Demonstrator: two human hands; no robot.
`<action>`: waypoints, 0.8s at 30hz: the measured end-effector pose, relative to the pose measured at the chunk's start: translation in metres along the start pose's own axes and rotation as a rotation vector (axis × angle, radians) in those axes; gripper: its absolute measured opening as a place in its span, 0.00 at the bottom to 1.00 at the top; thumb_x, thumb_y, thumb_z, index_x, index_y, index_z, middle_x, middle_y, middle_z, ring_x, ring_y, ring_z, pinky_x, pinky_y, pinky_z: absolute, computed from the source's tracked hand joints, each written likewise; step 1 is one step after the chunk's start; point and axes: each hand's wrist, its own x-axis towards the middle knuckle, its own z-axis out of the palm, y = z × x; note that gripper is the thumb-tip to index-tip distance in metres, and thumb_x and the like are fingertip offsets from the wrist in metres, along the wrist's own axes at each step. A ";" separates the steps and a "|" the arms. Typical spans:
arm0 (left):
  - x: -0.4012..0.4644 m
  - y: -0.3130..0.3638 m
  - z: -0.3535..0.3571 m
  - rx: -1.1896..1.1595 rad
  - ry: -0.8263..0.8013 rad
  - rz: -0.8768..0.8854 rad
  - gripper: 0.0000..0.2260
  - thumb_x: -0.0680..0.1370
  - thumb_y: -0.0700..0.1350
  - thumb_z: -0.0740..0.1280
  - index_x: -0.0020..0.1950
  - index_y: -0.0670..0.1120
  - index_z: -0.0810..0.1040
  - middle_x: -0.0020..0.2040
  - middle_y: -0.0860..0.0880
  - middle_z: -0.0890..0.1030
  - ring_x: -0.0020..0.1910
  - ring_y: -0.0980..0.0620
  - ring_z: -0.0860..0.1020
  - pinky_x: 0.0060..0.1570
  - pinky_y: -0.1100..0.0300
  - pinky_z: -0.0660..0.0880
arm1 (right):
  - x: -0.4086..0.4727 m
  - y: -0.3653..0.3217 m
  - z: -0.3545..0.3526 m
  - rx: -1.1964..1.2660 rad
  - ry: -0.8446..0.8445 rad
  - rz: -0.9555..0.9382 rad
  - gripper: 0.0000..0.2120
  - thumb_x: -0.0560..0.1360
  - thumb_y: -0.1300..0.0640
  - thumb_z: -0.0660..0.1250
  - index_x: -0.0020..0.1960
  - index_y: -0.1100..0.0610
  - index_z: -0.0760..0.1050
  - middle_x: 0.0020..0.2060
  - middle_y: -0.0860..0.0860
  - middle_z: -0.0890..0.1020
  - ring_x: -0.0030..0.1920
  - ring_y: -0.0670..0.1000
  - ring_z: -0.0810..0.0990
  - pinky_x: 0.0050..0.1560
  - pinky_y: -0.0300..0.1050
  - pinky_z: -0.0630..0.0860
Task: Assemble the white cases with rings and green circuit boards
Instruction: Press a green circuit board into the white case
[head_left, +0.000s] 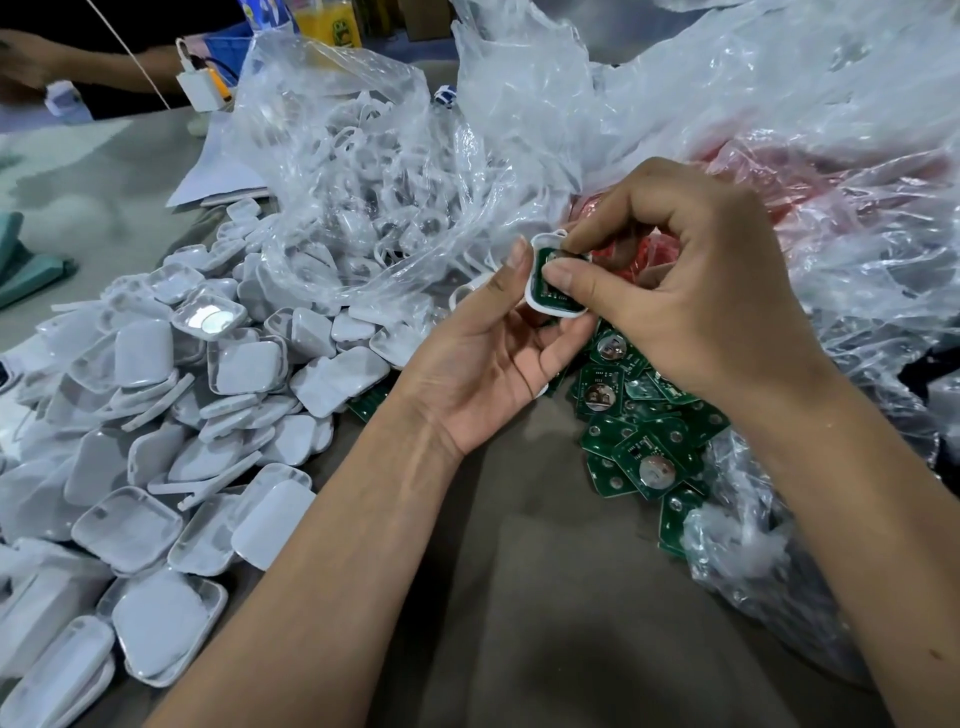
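White, smooth, rounded square case (540, 304) sits mid-frame in the left hand (493, 358), fingers curled around it. Right hand (691, 301) pinches a flat green board (551, 288) into it.

No text or label can be read

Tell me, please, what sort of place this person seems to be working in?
Probably a small hand-assembly workshop: a heap of white case halves, loose green circuit boards and clear plastic bags of parts cover the table, while the left hand and right hand fit one case.
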 end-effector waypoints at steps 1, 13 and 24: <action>0.000 0.000 0.000 -0.006 -0.001 -0.001 0.14 0.72 0.49 0.73 0.53 0.42 0.84 0.52 0.44 0.84 0.47 0.51 0.85 0.44 0.60 0.83 | 0.000 0.000 -0.001 -0.005 0.000 -0.002 0.08 0.73 0.53 0.80 0.46 0.56 0.83 0.44 0.50 0.82 0.40 0.48 0.80 0.40 0.42 0.78; -0.006 0.007 0.000 -0.048 -0.138 -0.024 0.19 0.61 0.45 0.84 0.48 0.40 0.87 0.48 0.42 0.87 0.47 0.48 0.87 0.45 0.56 0.84 | -0.001 -0.008 -0.005 0.054 -0.043 -0.137 0.11 0.75 0.54 0.78 0.47 0.62 0.82 0.47 0.51 0.80 0.39 0.48 0.80 0.33 0.40 0.77; -0.004 0.002 0.002 -0.009 -0.088 -0.001 0.14 0.66 0.47 0.78 0.48 0.41 0.87 0.49 0.42 0.87 0.48 0.48 0.86 0.45 0.58 0.84 | 0.001 0.001 -0.007 0.039 -0.121 -0.097 0.12 0.75 0.54 0.77 0.48 0.62 0.80 0.47 0.50 0.81 0.40 0.47 0.79 0.36 0.47 0.80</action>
